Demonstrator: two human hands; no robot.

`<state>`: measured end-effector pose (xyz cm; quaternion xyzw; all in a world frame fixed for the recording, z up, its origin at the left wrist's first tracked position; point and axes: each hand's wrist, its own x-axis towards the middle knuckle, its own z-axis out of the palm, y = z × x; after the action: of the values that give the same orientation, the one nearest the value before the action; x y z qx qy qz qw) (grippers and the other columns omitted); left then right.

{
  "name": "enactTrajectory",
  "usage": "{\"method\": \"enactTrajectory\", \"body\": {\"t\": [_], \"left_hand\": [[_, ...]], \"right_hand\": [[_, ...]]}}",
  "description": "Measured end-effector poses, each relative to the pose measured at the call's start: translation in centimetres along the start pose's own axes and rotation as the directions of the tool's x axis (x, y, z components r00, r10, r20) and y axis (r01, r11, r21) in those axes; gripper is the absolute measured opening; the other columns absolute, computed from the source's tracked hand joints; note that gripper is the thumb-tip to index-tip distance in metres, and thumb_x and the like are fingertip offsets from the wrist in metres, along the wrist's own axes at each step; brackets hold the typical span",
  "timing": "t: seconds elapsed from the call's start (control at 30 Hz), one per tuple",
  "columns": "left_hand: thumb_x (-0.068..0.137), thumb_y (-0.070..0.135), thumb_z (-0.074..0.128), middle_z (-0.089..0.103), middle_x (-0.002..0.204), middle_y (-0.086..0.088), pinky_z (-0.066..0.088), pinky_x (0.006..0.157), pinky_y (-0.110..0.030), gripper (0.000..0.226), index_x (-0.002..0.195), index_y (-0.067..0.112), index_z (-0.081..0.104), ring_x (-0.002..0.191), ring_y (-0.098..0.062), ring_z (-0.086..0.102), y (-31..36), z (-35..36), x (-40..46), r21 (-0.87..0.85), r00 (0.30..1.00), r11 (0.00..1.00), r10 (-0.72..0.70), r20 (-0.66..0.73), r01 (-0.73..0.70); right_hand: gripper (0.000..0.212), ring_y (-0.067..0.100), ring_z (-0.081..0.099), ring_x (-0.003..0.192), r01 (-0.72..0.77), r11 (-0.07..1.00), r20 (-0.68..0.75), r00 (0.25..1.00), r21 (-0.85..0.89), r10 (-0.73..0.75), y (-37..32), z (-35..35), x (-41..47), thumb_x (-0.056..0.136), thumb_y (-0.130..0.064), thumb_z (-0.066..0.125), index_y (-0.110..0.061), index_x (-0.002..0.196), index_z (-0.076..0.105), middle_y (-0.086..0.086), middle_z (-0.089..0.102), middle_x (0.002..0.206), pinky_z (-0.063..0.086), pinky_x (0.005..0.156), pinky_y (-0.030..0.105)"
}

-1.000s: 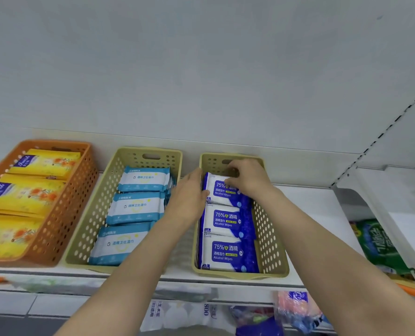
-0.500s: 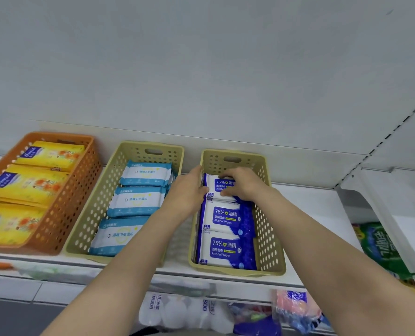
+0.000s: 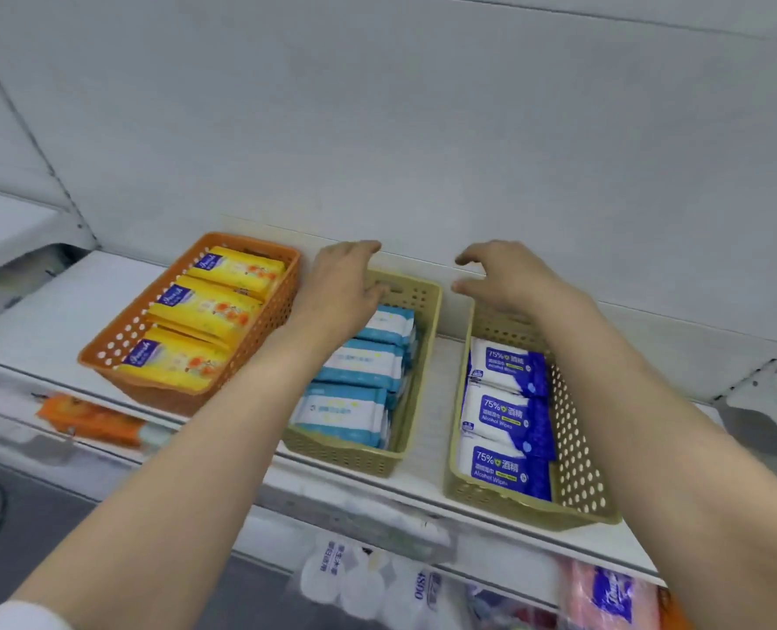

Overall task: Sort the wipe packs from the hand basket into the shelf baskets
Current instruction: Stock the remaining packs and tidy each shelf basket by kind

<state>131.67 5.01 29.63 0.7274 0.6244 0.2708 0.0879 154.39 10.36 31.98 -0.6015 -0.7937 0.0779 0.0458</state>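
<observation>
Wipe packs lay sorted in three shelf baskets: yellow packs in the orange basket, light-blue packs in the middle beige basket, dark-blue alcohol packs in the right beige basket. The left hand and right hand hovered at the far rims, each grip loosely curled, holding nothing

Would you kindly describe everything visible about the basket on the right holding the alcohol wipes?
The right beige basket is a long rectangular tub, apparently plastic, with walls perforated by round holes. It sits upright on the white shelf, apart from the middle basket. Inside lie three blue-and-white alcohol wipe packs in a row, front to back, labelled 75% and Alcohol Wipes. The right hand hovers over its far end with fingers loosely curled, holding nothing; whether it touches the rim is unclear.
</observation>
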Motion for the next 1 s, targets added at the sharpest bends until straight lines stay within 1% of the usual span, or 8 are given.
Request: {"method": "enactTrajectory", "body": {"t": [0.1,0.23,0.4,0.53,0.63,0.73,0.87,1.0], "left_hand": [[0.091,0.025,0.062,0.051,0.140,-0.013,0.033,0.107,-0.039,0.054,0.141,0.012,0.046,0.130,-0.032,0.042,-5.2,-5.2,-2.0,0.065,0.994,0.997,-0.045,-0.098,0.052],[0.092,0.033,0.061,0.053,0.137,-0.014,0.036,0.101,-0.042,0.053,0.139,0.011,0.049,0.125,-0.037,0.044,-13.5,-12.3,-6.8,0.136,0.961,0.979,-0.114,-0.253,0.152],[0.090,0.031,0.064,0.055,0.135,-0.012,0.036,0.103,-0.044,0.052,0.137,0.011,0.051,0.124,-0.035,0.045,-25.5,-20.3,-16.3,0.190,0.923,0.956,-0.147,-0.356,0.225],[0.088,0.027,0.067,0.058,0.131,-0.010,0.041,0.099,-0.044,0.049,0.133,0.013,0.054,0.120,-0.033,0.050,-34.2,-23.8,-24.9,0.176,0.892,0.937,-0.214,-0.398,0.303],[0.089,0.029,0.067,0.057,0.133,-0.007,0.043,0.099,-0.043,0.048,0.134,0.015,0.054,0.122,-0.030,0.051,-39.5,-25.0,-30.3,0.143,0.878,0.906,-0.333,-0.343,0.399],[0.089,0.031,0.068,0.055,0.136,-0.005,0.041,0.102,-0.039,0.051,0.136,0.016,0.054,0.125,-0.026,0.048,-44.5,-26.0,-34.5,0.098,0.830,0.855,-0.458,-0.317,0.509],[0.086,0.028,0.071,0.057,0.135,-0.006,0.040,0.104,-0.039,0.050,0.133,0.015,0.057,0.125,-0.027,0.048,-51.8,-28.0,-37.7,0.052,0.753,0.791,-0.557,-0.350,0.609],[0.086,0.029,0.071,0.058,0.133,-0.004,0.042,0.104,-0.040,0.049,0.132,0.016,0.058,0.125,-0.025,0.049,-60.7,-30.8,-39.2,0.042,0.681,0.718,-0.637,-0.361,0.695]], "right_hand": [[0.049,0.026,0.047,0.129,0.135,0.990,-0.159,0.978,-0.029,-0.138,-7.5,-2.1,-0.2,0.095,-0.043,0.057,-0.020,0.137,0.052,0.007,0.053,0.139,0.039,0.104,0.037],[0.046,0.022,0.041,0.132,0.322,0.947,-0.359,0.885,0.010,-0.297,-19.1,-1.5,-1.3,0.096,-0.043,0.055,-0.022,0.137,0.052,0.003,0.052,0.140,0.039,0.101,0.037],[0.042,0.024,0.046,0.128,0.474,0.878,-0.457,0.795,0.061,-0.398,-34.5,4.3,-2.8,0.093,-0.034,0.063,-0.019,0.132,0.058,0.003,0.057,0.135,0.037,0.101,0.034],[0.047,0.022,0.044,0.130,0.557,0.823,-0.370,0.792,0.112,-0.486,-45.4,11.6,-3.0,0.093,-0.036,0.062,-0.022,0.137,0.054,0.003,0.053,0.139,0.039,0.102,0.036],[0.049,0.021,0.042,0.132,0.595,0.788,-0.263,0.795,0.159,-0.547,-52.4,16.1,-3.2,0.094,-0.039,0.060,-0.026,0.140,0.049,0.002,0.050,0.142,0.040,0.102,0.035],[0.050,0.022,0.045,0.128,0.612,0.763,-0.166,0.791,0.210,-0.589,-58.7,19.5,-2.9,0.092,-0.038,0.061,-0.025,0.139,0.050,0.001,0.050,0.141,0.041,0.099,0.033],[0.048,0.019,0.045,0.127,0.675,0.696,-0.078,0.729,0.246,-0.680,-67.5,23.4,-0.6,0.093,-0.037,0.061,-0.024,0.138,0.050,-0.001,0.048,0.141,0.046,0.097,0.035],[0.048,0.017,0.043,0.132,0.726,0.632,-0.026,0.662,0.271,-0.749,-77.5,27.4,3.8,0.094,-0.039,0.059,-0.023,0.139,0.051,-0.002,0.048,0.142,0.044,0.100,0.036]]}}
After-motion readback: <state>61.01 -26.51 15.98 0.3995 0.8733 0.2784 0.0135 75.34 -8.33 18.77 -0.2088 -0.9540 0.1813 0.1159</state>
